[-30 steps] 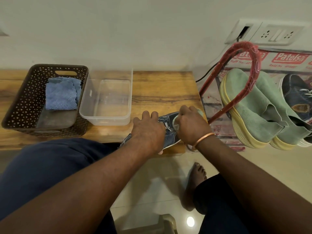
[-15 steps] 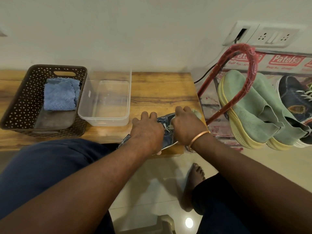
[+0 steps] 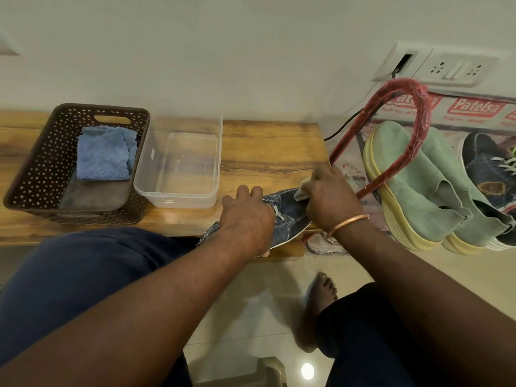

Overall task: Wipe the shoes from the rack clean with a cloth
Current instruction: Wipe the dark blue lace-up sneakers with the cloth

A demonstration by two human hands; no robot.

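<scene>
The denim sneaker (image 3: 290, 216) lies slantwise on the wooden table (image 3: 268, 152), near its front right corner. Its toe points toward the shoe rack (image 3: 418, 118) and its heel toward the person's knee. Its white laces and the pale edge of its sole show between the two hands.

The left hand (image 3: 245, 219) lies over the middle and heel of the sneaker. Its fingers are curled over the upper and its thumb is tucked under the sole edge, so it grips the shoe. The right hand (image 3: 329, 196), with a copper bangle (image 3: 349, 223) on its wrist, is bunched round a pale green cloth (image 3: 301, 192) and presses it against the toe of the sneaker. Only a small fold of the cloth shows beside the fingers.

Left of the hands a clear plastic container (image 3: 178, 201) stands on the table. Just beside it is a brown perforated basket (image 3: 42, 163) with a folded blue towel (image 3: 104, 155) inside, toward its back wall.

The red-framed rack stands right of the table. It carries a pair of green knit shoes (image 3: 413, 180) with yellow soles, and a second dark sneaker (image 3: 485, 163) is behind them at the frame's edge. A white socket plate (image 3: 458, 69) is fixed to the wall above the rack. A bare foot (image 3: 321, 300) rests on the tiled floor below the table.
</scene>
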